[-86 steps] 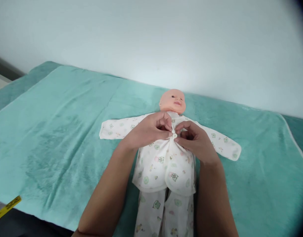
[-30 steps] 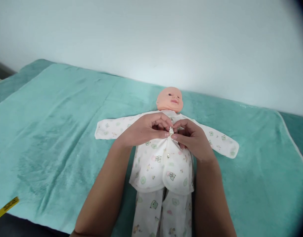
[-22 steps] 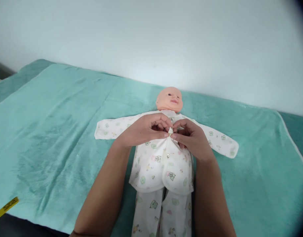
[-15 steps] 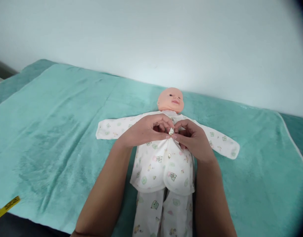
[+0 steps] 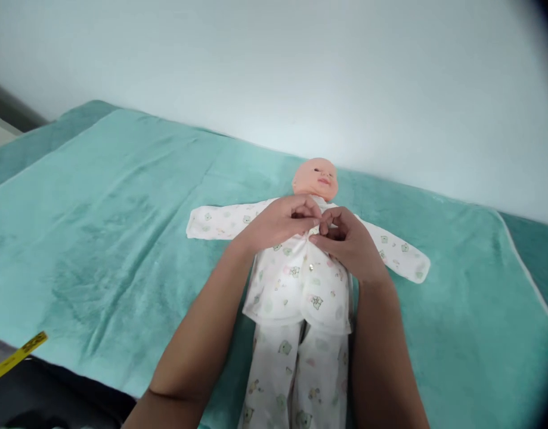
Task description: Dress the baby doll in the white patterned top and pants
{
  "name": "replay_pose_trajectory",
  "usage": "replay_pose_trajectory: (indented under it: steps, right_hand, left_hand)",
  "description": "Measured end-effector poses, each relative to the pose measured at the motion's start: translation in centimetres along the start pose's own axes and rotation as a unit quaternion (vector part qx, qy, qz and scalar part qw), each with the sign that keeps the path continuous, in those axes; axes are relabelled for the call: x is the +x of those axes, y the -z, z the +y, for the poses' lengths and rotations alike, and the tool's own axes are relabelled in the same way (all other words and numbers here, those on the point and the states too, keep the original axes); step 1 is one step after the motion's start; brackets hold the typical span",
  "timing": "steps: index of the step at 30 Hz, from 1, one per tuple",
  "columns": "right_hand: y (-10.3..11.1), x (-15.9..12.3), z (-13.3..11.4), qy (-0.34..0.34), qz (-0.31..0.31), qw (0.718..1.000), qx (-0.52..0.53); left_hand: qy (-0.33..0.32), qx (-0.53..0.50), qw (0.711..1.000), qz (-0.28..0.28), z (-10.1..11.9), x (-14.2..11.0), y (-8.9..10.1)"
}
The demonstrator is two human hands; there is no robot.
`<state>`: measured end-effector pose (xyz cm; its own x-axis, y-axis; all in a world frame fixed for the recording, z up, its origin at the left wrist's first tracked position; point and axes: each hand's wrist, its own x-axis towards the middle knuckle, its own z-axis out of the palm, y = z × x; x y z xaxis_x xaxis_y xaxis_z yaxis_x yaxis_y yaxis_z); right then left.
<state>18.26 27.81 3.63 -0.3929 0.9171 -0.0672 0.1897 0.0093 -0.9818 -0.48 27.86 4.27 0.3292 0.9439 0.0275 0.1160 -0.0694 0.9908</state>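
Note:
A baby doll [image 5: 316, 178] lies on its back, dressed in a white baby jacket [image 5: 278, 286] and matching trousers [image 5: 274, 375] printed with small green and pink figures. Over its upper chest, my left hand [image 5: 287, 220] pinches the jacket's front edge between thumb and fingers. Close beside it, my right hand [image 5: 347, 238] is closed on the other front edge, its fingertips nearly touching the left ones. Below them a small metal snap [image 5: 311, 267] shows on the jacket front. What lies right between the fingertips is partly hidden.
A green plush blanket [image 5: 121, 238] spreads under the doll, up against a white wall [image 5: 274, 71]. A yellow strip with dark print [image 5: 18, 357] sticks in at the lower left, above something dark [image 5: 63, 396]. A pale ledge [image 5: 0, 131] shows at the far left.
Both hands have shifted up the jacket front, closer to the doll's neck, still pinching the cloth. The view has moved slightly, and the doll appears a little farther right.

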Motion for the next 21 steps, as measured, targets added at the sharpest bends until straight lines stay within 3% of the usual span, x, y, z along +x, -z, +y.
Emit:
replay_pose_trajectory:
  steps: [3,7,13,16,21]
  right_hand:
    - [-0.5,-0.7,-0.7,0.016,0.032,0.993,-0.113]
    - [-2.2,-3.2,-2.2,0.006,0.058,0.941,-0.334]
    - [-4.3,-7.3,-2.4,0.007,0.045,0.876,-0.48]
    - [-3.3,-7.9,-1.5,0.028,0.008,0.879,-0.475]
    - [-1.6,-7.6,-1.4,0.05,-0.061,0.924,-0.373]
  left_hand:
    - [-0.032,0.027,0.996,0.076,-0.1,-0.5,-1.5]
    - [-0.049,0.058,0.985,0.153,-0.3,-2.4,-3.2]
    - [-0.061,0.033,0.987,0.143,-1.2,-5.4,-3.1]
    - [-0.065,0.064,0.989,0.113,-1.4,-6.1,-2.7]
    - [-0.092,0.201,0.975,0.031,0.0,-6.6,-2.6]
